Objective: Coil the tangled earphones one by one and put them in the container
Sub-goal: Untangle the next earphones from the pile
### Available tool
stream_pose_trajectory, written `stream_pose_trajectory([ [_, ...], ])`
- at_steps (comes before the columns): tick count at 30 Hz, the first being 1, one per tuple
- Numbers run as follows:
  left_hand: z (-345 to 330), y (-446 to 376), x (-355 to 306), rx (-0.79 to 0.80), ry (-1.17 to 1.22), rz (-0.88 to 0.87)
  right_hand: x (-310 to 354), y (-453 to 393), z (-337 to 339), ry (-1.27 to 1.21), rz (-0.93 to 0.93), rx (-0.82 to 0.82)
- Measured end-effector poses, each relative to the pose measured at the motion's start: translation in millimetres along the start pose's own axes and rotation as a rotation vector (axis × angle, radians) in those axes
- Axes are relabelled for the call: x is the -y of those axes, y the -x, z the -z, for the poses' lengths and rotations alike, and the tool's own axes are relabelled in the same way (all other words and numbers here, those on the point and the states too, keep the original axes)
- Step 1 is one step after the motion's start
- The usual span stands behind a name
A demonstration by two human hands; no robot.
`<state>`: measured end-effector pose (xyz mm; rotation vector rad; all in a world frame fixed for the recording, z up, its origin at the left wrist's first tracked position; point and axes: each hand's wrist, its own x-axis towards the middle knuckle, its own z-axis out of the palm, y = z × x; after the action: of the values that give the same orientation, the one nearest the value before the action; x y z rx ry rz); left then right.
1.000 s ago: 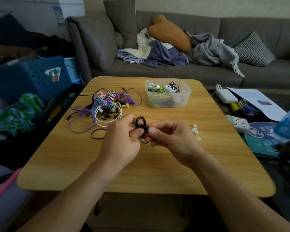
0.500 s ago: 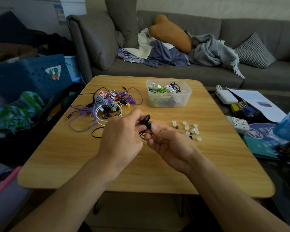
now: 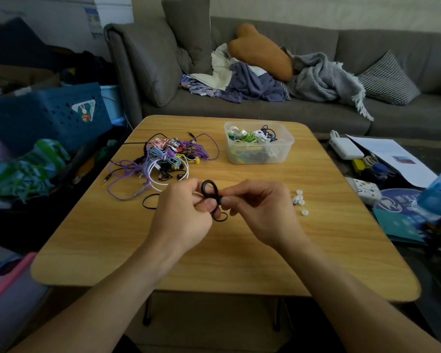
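Just short of the container [image 3: 259, 145], over the table [image 3: 239, 250], the left hand [image 3: 181, 220] and right hand [image 3: 262, 212] both pinched the black earphone coil [image 3: 209, 189], its loop standing above their fingertips.

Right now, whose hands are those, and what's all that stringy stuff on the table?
The picture comes from a camera worn on a person's head, looking down, so those are that person's own hands. The left hand and the right hand both pinch a black earphone cord, wound into a small loop. On the wooden table lie a tangled pile of earphones, a clear container holding coiled ones, and some little white ear tips.
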<state>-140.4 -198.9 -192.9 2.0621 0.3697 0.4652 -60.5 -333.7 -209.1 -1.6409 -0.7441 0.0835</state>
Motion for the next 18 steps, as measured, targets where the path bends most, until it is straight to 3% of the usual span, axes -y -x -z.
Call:
stream_pose_trajectory([
  [5,2,0,-3,0.034,0.044,0.047,-1,2,1,0.177,0.096,-0.044],
  [10,4,-5,4,-0.042,-0.008,0.063,-1,4,-11,0.361,0.287,-0.104],
  [13,3,-4,6,-0.095,-0.017,0.056,2,7,-19,0.276,0.172,-0.139],
  [18,2,2,2,-0.180,-0.201,-0.127,4,8,-19,-0.145,-0.141,-0.076],
])
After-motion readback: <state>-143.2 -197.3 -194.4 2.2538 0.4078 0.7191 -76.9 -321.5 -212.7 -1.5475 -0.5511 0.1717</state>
